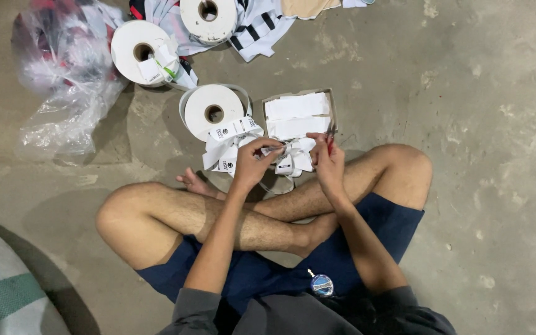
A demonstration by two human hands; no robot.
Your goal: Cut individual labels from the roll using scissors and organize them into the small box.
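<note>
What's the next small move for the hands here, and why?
Probably close the scissors on the label strip. The left hand pinches the strip's end and the right hand holds the small red-handled scissors at its other side. Cut white labels already lie stacked in the shallow box ahead, and the strip appears to run from the roll beside it.
</note>
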